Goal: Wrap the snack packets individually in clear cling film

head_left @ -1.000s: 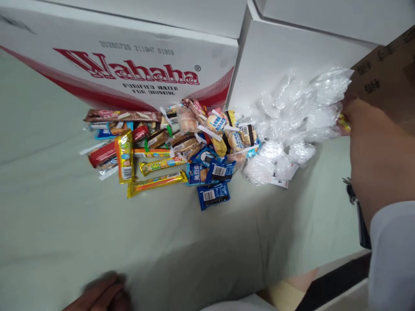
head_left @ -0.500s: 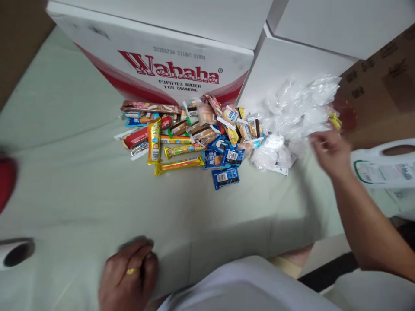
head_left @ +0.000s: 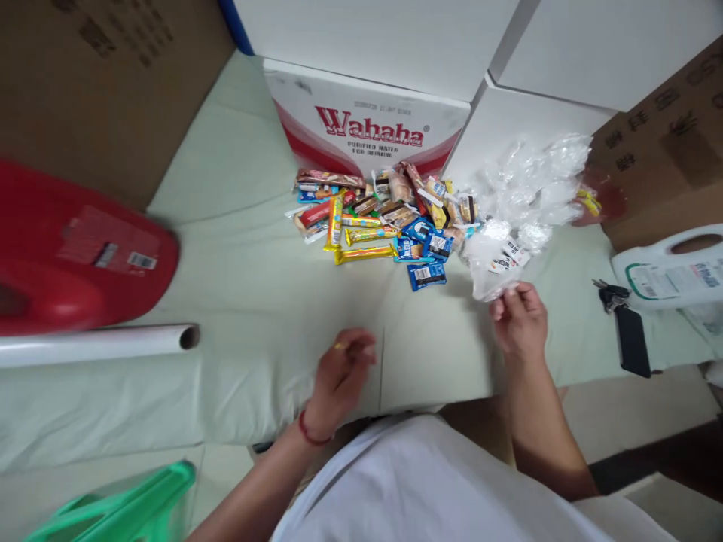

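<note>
My right hand [head_left: 523, 316] pinches the lower edge of a clear plastic bag [head_left: 484, 275] between thumb and fingers. Small white printed packets [head_left: 511, 254] show at this bag; whether they lie inside or under it I cannot tell. My left hand [head_left: 346, 370], with a ring and a red wrist cord, is loosely curled above the cloth and holds nothing I can see. Beyond it lies a pile of wrapped snacks: yellow sticks [head_left: 366, 254], blue packets [head_left: 428, 276] and small wrapped cakes [head_left: 398, 214]. More crumpled clear bags [head_left: 525, 184] are heaped right of the snacks.
White cartons, one a Wahaha water box [head_left: 373, 120], stand behind the pile. Brown cartons [head_left: 672, 158] flank both sides. A red plastic object [head_left: 84, 256] and a white roll [head_left: 107, 344] lie left. A white jug [head_left: 675, 267], keys [head_left: 608, 293] and a black phone-like object [head_left: 633, 340] lie right.
My right hand has come down and left from beside the bag heap, drawing a clear bag toward me. My left hand has moved forward and right. The view has shifted left and back.
</note>
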The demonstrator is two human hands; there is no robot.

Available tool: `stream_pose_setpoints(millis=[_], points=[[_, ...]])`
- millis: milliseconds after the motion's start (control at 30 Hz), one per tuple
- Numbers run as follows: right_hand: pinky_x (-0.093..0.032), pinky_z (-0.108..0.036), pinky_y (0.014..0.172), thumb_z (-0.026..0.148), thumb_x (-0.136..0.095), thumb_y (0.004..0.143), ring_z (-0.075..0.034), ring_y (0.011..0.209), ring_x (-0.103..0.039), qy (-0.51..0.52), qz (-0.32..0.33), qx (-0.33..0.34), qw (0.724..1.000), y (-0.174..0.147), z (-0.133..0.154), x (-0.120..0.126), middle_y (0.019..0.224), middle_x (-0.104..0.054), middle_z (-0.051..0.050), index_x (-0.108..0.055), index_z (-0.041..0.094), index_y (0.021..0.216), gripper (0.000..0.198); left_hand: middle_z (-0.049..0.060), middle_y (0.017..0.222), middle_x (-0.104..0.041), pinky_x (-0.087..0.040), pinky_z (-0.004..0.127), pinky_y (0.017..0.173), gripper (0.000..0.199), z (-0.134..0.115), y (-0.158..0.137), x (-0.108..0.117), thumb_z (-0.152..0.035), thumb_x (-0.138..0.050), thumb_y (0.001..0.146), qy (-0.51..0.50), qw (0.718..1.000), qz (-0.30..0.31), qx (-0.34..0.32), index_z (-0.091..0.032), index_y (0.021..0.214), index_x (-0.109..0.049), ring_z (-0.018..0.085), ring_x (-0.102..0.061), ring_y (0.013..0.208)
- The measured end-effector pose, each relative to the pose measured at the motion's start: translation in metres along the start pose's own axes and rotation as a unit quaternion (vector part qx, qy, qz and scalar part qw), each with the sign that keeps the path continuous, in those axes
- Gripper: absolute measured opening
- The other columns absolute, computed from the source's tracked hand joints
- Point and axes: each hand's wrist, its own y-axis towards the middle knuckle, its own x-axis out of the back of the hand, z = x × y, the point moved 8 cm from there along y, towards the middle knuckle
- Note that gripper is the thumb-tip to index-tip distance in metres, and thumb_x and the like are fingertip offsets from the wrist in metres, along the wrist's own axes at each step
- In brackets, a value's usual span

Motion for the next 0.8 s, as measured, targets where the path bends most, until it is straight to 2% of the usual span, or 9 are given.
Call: stream_pose_setpoints(millis=[67, 133, 233, 333, 433, 500, 600, 700, 800], points=[[-0.040, -0.022, 0.045, 0.051, -0.089, 0.078, -0.010, 0.046, -0.050, 0.001, 0.061, -0.046, 0.997, -0.032, -0.017, -0.025, 0.059, -0.056, 0.008, -0.066, 0.026, 0.094, 0.038, 0.012, 0.119, -0.068, -0.046, 0.021, 0.045, 0.056, 0.003, 0.012, -0.038, -0.068, -0.060, 0.094, -0.135, 0.984, 0.066, 0.092, -0.023, 0.127, -0.053, 0.016, -0.070, 0.077], [-0.049, -0.026, 0.053, 0.053, -0.086, 0.083, -0.012, 0.051, -0.057, -0.028, 0.116, -0.069, 0.990, -0.056, -0.028, -0.042, 0.065, -0.064, 0.004, -0.069, 0.026, 0.096, 0.035, 0.014, 0.125, -0.066, -0.046, 0.022, 0.042, 0.077, 0.003, 0.021, -0.073, -0.081, -0.056, 0.088, -0.212, 0.951, 0.141, 0.173, -0.023, 0.137, -0.047, 0.017, -0.071, 0.074], [-0.059, -0.034, 0.073, 0.048, -0.083, 0.087, -0.017, 0.071, -0.068, -0.076, 0.175, -0.065, 0.979, -0.073, -0.028, -0.055, 0.091, -0.076, -0.003, -0.075, 0.025, 0.097, 0.026, 0.012, 0.121, -0.068, -0.050, 0.020, 0.048, 0.084, -0.006, 0.039, -0.098, -0.074, -0.076, 0.077, -0.209, 0.940, 0.213, 0.164, -0.023, 0.139, -0.051, 0.018, -0.072, 0.082], [-0.057, -0.034, 0.078, 0.042, -0.083, 0.086, -0.020, 0.088, -0.069, -0.043, 0.181, -0.037, 0.982, -0.073, -0.018, -0.051, 0.107, -0.076, -0.005, -0.077, 0.026, 0.091, 0.018, 0.005, 0.091, -0.069, -0.050, 0.021, 0.056, 0.063, -0.002, 0.060, -0.103, -0.062, -0.088, 0.069, -0.192, 0.942, 0.240, 0.136, -0.016, 0.107, -0.066, 0.014, -0.065, 0.074], [-0.051, -0.030, 0.071, 0.035, -0.083, 0.080, -0.019, 0.089, -0.066, 0.017, 0.149, -0.044, 0.988, -0.068, -0.019, -0.036, 0.102, -0.075, -0.004, -0.076, 0.025, 0.081, 0.012, 0.000, 0.073, -0.061, -0.048, 0.022, 0.061, 0.051, 0.005, 0.081, -0.096, -0.060, -0.086, 0.072, -0.233, 0.944, 0.208, 0.103, -0.016, 0.081, -0.063, 0.010, -0.057, 0.066], [-0.048, -0.028, 0.068, 0.031, -0.082, 0.075, -0.018, 0.083, -0.063, 0.025, 0.140, -0.076, 0.987, -0.067, -0.029, -0.028, 0.095, -0.073, -0.004, -0.075, 0.023, 0.075, 0.010, -0.001, 0.073, -0.060, -0.046, 0.023, 0.062, 0.049, 0.007, 0.090, -0.089, -0.059, -0.085, 0.074, -0.253, 0.948, 0.179, 0.069, -0.017, 0.079, -0.061, 0.009, -0.056, 0.066], [-0.047, -0.027, 0.065, 0.031, -0.081, 0.073, -0.015, 0.073, -0.057, 0.031, 0.099, -0.129, 0.986, -0.068, -0.047, -0.017, 0.081, -0.067, -0.001, -0.074, 0.023, 0.074, 0.011, -0.001, 0.074, -0.061, -0.045, 0.024, 0.063, 0.049, 0.007, 0.094, -0.083, -0.061, -0.083, 0.077, -0.246, 0.952, 0.177, 0.035, -0.017, 0.080, -0.063, 0.010, -0.055, 0.066], [-0.048, -0.025, 0.062, 0.038, -0.083, 0.075, -0.014, 0.071, -0.055, 0.053, 0.027, -0.158, 0.986, -0.067, -0.053, -0.009, 0.082, -0.066, -0.001, -0.075, 0.024, 0.081, 0.018, 0.000, 0.073, -0.063, -0.045, 0.026, 0.066, 0.047, 0.005, 0.090, -0.084, -0.061, -0.079, 0.082, -0.203, 0.953, 0.223, 0.016, -0.017, 0.084, -0.067, 0.011, -0.055, 0.067], [-0.038, -0.022, 0.049, 0.047, -0.086, 0.077, -0.009, 0.060, -0.046, 0.036, 0.032, -0.187, 0.981, -0.063, -0.053, -0.013, 0.095, -0.072, -0.001, -0.078, 0.025, 0.097, 0.030, 0.000, 0.072, -0.065, -0.045, 0.027, 0.068, 0.042, 0.001, 0.085, -0.090, -0.057, -0.076, 0.085, -0.136, 0.949, 0.284, -0.008, -0.015, 0.089, -0.072, 0.012, -0.056, 0.067]])
